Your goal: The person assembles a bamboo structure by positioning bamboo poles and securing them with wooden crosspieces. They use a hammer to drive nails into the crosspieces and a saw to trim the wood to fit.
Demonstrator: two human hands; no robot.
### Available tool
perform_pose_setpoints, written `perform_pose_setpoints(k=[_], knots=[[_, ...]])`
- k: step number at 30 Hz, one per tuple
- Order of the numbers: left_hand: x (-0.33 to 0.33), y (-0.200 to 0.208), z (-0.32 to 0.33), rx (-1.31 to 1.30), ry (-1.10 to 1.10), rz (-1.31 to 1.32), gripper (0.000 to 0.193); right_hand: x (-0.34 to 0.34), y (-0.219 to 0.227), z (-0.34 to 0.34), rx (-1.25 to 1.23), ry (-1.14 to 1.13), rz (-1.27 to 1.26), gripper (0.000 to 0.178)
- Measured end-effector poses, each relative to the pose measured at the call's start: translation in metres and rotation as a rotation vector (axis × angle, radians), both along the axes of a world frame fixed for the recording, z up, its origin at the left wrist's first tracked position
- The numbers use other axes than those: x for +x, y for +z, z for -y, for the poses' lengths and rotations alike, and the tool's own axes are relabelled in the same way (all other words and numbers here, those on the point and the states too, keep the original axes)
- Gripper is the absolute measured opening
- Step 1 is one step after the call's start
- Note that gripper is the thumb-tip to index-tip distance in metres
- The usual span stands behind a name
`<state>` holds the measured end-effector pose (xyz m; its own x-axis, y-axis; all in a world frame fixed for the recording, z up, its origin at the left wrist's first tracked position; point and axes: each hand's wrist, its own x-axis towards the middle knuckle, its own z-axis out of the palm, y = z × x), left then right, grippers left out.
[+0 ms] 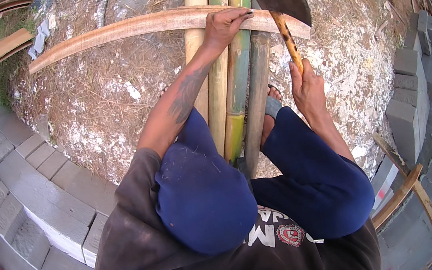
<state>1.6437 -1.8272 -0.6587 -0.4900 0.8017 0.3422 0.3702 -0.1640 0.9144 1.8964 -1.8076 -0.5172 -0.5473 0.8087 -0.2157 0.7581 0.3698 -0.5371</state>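
Your L hand (223, 30) is closed on the wooden plank (115, 33), which lies crosswise over the bamboo poles (239, 60) — far side, w/ the longer part to the left. Your R hand (308, 88) grasps the hatchet (282, 25) by its handle (292, 48); the blade (288, 3) is at the plank's right end — if touching, I cannot tell.

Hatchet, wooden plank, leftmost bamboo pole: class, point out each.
Hatchet (285, 33): head view, on the wooden handle.
Wooden plank (159, 23): head view, on its broad face.
Leftmost bamboo pole (194, 41): head view, on its pale shaft.
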Motion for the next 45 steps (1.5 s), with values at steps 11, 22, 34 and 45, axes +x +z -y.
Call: perform_pose_setpoints(k=[11,22,34,45], knots=[[-0.039,0.029,0.020,-0.182,-0.095,-0.422,0.069,0.022,0.005,-0.006,0.034,-0.043,0.012,0.046],[-0.119,0.001,0.078,-0.321,-0.094,-1.002,0.079,0.011,-0.001,-0.005,-0.034,-0.008,-0.019,0.043],[-0.110,0.009,0.074,-0.318,-0.088,-0.922,0.072,0.004,0.018,-0.003,0.102,0.011,-0.146,0.034],[-0.108,0.002,0.080,-0.380,-0.087,-0.943,0.070,0.010,0.004,-0.011,0.120,-0.124,-0.512,0.041]])
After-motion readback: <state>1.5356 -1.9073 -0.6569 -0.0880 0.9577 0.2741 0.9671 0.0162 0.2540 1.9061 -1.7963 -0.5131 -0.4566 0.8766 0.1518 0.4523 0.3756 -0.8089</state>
